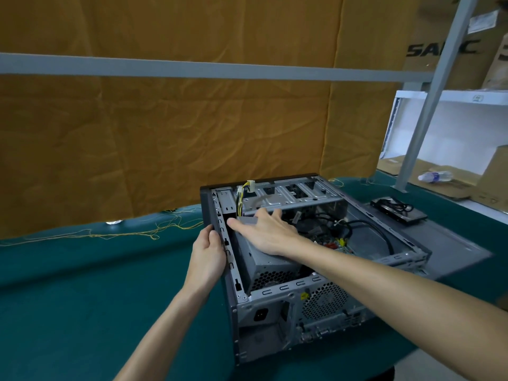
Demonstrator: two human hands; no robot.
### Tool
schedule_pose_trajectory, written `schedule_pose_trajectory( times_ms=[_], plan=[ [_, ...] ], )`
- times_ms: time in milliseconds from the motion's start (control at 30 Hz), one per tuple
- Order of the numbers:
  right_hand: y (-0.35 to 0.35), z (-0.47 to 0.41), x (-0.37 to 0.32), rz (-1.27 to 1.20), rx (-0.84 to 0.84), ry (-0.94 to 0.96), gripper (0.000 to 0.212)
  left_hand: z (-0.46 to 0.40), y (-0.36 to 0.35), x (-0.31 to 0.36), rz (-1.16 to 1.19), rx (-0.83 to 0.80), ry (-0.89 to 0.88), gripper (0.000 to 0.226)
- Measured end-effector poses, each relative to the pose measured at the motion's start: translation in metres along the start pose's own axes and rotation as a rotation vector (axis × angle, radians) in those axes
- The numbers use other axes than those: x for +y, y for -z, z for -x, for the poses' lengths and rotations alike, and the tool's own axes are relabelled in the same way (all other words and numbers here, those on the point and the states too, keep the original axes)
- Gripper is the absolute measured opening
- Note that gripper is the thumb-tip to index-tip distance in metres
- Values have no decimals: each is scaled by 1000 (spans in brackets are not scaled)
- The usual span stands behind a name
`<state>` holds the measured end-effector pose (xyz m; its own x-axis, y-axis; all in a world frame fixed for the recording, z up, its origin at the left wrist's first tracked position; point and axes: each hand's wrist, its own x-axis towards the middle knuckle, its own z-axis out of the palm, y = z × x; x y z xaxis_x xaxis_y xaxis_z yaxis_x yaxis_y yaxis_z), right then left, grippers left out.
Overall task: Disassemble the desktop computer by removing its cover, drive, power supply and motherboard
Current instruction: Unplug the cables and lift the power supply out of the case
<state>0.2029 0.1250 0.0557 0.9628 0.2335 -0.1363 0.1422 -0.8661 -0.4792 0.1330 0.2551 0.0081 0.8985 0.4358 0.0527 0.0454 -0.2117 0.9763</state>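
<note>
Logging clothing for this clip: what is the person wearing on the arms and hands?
Nothing shows on them. The left hand and right hand are bare, with no gloves, rings, watch or wristband visible. Both forearms are uncovered up to the picture's edge, so no sleeve is in view.

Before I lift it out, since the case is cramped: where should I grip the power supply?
Probably by its long sides, coming from above through the open side of the case. The power supply sits tilted with its top face exposed; the right hand already rests there, the left hand holding the case edge. Its cable bundle trails toward the drive bay.
</note>
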Motion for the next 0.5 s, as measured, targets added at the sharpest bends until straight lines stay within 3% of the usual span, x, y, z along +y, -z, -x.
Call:
schedule_pose_trajectory(
  times_ms=[267,333,500],
  plan=[
    [45,-6,2,62,-369,-92,91,-3,3,4,-185,89,-171,38],
    [42,-4,6,45,-319,-69,75,-1,4,4,-236,82,-238,33],
    [46,6,15,4,-75,-6,112,-1,6,13,-336,44,-324,30]
  ],
)
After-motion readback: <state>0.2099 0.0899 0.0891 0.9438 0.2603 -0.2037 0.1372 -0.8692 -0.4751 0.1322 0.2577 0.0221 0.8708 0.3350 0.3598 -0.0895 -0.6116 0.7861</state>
